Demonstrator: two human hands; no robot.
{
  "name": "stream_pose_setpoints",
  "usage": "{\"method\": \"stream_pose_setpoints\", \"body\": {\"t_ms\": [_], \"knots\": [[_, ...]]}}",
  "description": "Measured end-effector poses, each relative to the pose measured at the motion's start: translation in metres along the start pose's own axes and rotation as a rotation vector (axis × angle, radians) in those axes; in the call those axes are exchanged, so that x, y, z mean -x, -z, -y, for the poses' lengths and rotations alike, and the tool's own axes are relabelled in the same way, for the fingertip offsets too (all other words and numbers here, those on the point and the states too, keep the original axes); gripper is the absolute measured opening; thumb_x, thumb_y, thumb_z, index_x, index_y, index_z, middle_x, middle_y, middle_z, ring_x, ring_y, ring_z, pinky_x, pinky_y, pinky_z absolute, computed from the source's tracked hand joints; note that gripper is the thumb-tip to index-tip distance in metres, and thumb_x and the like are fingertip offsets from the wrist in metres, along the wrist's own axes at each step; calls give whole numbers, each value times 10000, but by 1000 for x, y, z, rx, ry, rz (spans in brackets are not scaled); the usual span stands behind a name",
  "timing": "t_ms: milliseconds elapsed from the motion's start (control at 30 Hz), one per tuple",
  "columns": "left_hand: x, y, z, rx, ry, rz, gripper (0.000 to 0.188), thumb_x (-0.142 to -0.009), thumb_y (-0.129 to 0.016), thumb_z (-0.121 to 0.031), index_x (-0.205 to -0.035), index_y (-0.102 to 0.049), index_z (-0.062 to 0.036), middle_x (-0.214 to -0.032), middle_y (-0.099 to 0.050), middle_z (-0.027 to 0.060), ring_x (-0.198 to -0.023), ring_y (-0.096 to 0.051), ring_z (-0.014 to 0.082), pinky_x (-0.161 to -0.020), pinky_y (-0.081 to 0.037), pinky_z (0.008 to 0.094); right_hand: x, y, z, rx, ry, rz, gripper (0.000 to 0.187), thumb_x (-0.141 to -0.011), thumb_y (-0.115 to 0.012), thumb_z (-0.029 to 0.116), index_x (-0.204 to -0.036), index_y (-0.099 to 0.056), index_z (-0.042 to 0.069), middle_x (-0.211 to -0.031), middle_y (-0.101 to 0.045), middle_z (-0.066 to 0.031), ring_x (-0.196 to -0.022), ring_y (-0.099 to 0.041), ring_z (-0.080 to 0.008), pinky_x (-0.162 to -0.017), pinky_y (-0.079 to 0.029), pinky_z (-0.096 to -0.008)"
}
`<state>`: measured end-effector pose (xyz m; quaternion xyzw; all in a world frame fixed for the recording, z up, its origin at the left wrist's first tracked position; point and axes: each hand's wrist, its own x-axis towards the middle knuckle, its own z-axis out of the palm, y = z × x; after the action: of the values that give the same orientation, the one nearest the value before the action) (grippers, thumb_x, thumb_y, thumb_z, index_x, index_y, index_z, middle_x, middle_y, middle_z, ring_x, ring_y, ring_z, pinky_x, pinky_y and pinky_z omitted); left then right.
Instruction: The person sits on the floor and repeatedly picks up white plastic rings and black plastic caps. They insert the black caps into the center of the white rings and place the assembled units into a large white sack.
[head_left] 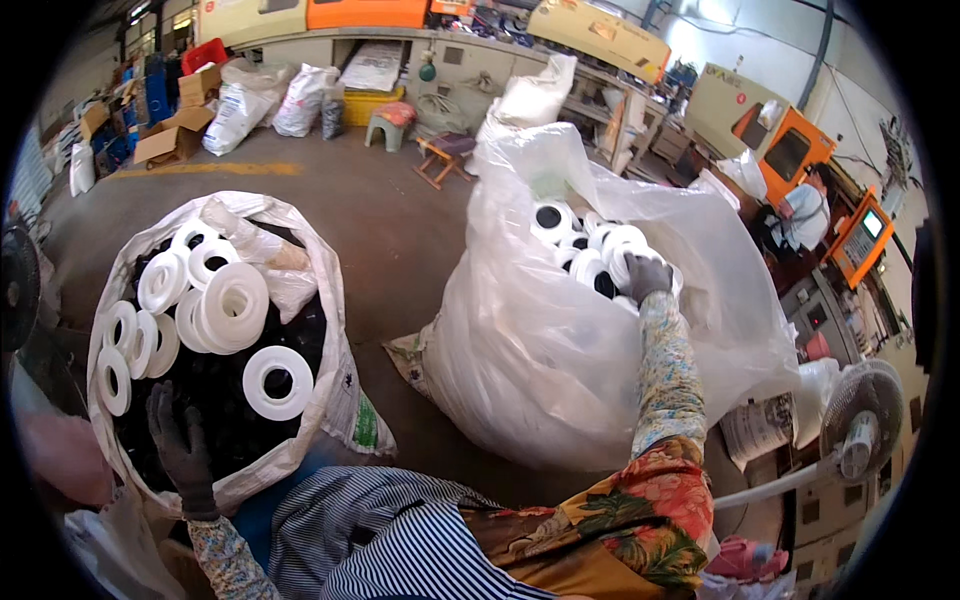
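Note:
My left hand (182, 447), in a grey glove, is open with fingers stretched out, above black pieces (220, 420) in a white woven sack (322, 330). White flanged plastic rings (235, 305) lie on those pieces, several overlapping; one white ring (278, 383) rests apart, to the right of the hand. On the right, my right hand (648, 277), gloved in grey, reaches into a large clear plastic bag (540, 370). Its fingers are curled over a white ring (625, 240) on a heap of similar rings; the fingertips are partly hidden.
A crumpled plastic bag (270, 260) lies in the left sack. A white fan (858, 430) stands at right, a dark fan (20, 280) at the left edge. Behind are a wooden stool (443, 160), cardboard boxes (172, 138) and machines. Another person (800, 215) sits at far right.

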<state>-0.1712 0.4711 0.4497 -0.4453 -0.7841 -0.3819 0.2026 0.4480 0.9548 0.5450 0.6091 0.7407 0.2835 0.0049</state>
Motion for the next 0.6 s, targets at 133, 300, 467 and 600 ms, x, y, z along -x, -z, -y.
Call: {"method": "stream_pose_setpoints", "body": {"t_ms": [133,300,467,600], "knots": [[22,26,-3,-26,84,8,442,-983,-572,-116,-1420,-514,-72,-1484,-477,178,-1376,-442,368,-1131,-377,464,9,1,24,124,-93,-105,200,-876,-640,230,-1066,-702,242,-1071,-707,-40,-1081,-650,-284,-935,-453,-549],[46,36,11,35,115,7,420,-1009,-551,-166,-1421,-519,-95,-1490,-479,170,-1370,-454,365,-1137,-382,477,-18,26,35,10,-243,100,339,-794,-688,184,-1132,-667,188,-1129,-700,-61,-1069,-663,-296,-892,-510,-511],[75,39,7,130,214,16,415,-1003,-551,-135,-1414,-523,-85,-1464,-512,160,-1368,-464,358,-1132,-385,461,-18,104,67,-108,-204,-252,277,-884,-656,178,-1150,-658,104,-1120,-714,-127,-1011,-682,-283,-822,-538,-463],[77,48,-13,139,174,-6,458,-964,-589,-65,-1414,-510,-34,-1431,-539,167,-1352,-490,315,-1118,-392,400,3,225,169,-1225,280,-567,348,-911,-629,105,-1254,-634,50,-1078,-704,-93,-948,-652,-193,-853,-523,-360]]}}
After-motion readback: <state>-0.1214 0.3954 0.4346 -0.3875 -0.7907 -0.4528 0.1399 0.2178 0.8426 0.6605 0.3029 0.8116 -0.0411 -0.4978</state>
